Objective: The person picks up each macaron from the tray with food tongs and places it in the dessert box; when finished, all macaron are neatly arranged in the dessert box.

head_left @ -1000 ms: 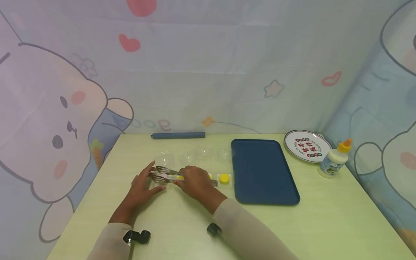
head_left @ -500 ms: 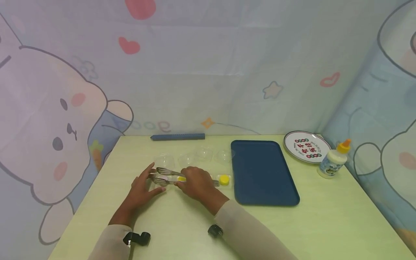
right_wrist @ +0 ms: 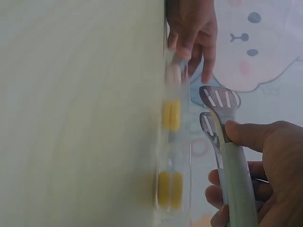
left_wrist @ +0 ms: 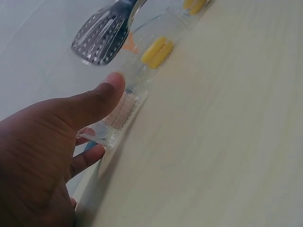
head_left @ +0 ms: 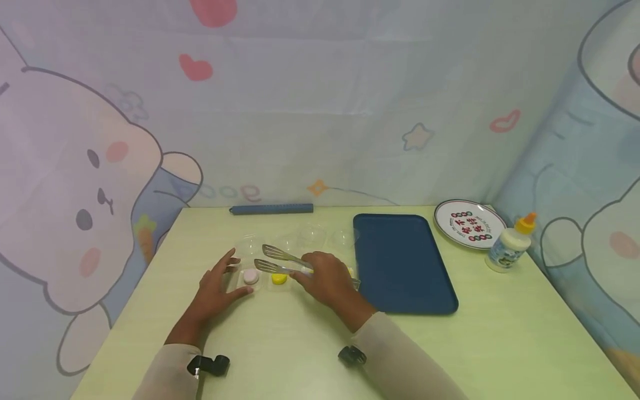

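Note:
My left hand [head_left: 214, 289] holds the left end of a clear plastic macaron box [left_wrist: 110, 140], thumb on the near side and fingers on the far side. In that end compartment sits a pale pink macaron [head_left: 251, 276]. A yellow macaron [head_left: 279, 279] occupies the compartment beside it, and the right wrist view shows another yellow macaron [right_wrist: 170, 190] further along. My right hand [head_left: 327, 280] grips slotted metal tongs [right_wrist: 236, 175] above the box. Their two heads are spread apart with nothing between them. The right hand partly hides the box's right part in the head view.
Clear domed lids [head_left: 344, 239] lie behind the box. A dark blue tray [head_left: 405, 266] is to its right, followed by a white plate with red lettering [head_left: 470, 224] and a yellow-capped bottle [head_left: 509, 247]. A blue stick-like object [head_left: 271, 209] lies along the back edge.
The tongs have lifted and moved right, away from the pink macaron, which now shows uncovered in the left end compartment. My left hand has stayed at the box's end.

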Tool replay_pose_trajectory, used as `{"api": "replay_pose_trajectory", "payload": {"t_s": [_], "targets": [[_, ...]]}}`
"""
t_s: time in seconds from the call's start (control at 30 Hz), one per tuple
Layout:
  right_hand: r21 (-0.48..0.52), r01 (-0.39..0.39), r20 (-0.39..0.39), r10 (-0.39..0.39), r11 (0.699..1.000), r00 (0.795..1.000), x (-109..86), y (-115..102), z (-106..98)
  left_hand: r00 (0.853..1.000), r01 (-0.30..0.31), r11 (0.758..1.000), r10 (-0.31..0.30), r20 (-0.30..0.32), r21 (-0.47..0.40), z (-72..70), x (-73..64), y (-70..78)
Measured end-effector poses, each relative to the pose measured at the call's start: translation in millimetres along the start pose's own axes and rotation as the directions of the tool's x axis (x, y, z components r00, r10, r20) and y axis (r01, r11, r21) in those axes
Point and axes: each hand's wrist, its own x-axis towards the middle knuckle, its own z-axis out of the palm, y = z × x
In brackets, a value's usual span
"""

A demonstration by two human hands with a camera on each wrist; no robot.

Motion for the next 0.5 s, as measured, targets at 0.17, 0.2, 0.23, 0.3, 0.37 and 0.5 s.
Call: {"api": "replay_pose_trajectory", "payload": {"t_s": [0.17, 0.2, 0.23, 0.3, 0.37, 0.5], "targets": [[0.038, 0.006, -0.069, -0.004, 0.999, 0.998, -6.1, 22.0, -10.1, 1.000, -0.003, 1.000, 0.003, 0.001, 0.005, -0.5, -1.3, 0.8], [0.041, 0.009, -0.082, -0.005, 0.999, 0.997, -7.3, 26.9, -12.0, 1.000, -0.004, 1.000, 0.004, 0.001, 0.002, -0.3, -1.9, 1.1], [0.045, 0.011, -0.094, -0.006, 0.999, 0.996, -8.4, 31.8, -14.2, 1.000, -0.004, 1.000, 0.004, 0.001, 0.001, 0.1, -2.2, 1.3], [0.059, 0.003, -0.113, 0.004, 0.998, 0.994, -10.9, 40.6, -19.0, 1.000, -0.007, 1.000, 0.007, 0.005, -0.005, 0.7, -2.3, 1.9], [0.067, -0.009, -0.131, 0.017, 0.998, 0.991, -13.7, 49.0, -23.1, 1.000, -0.013, 1.000, 0.014, 0.004, -0.012, 1.1, -2.3, 1.0], [0.064, -0.047, -0.154, 0.056, 0.997, 0.986, -19.9, 62.9, -31.7, 1.000, -0.021, 1.000, 0.021, -0.004, -0.004, 2.4, -1.0, -1.9]]}}
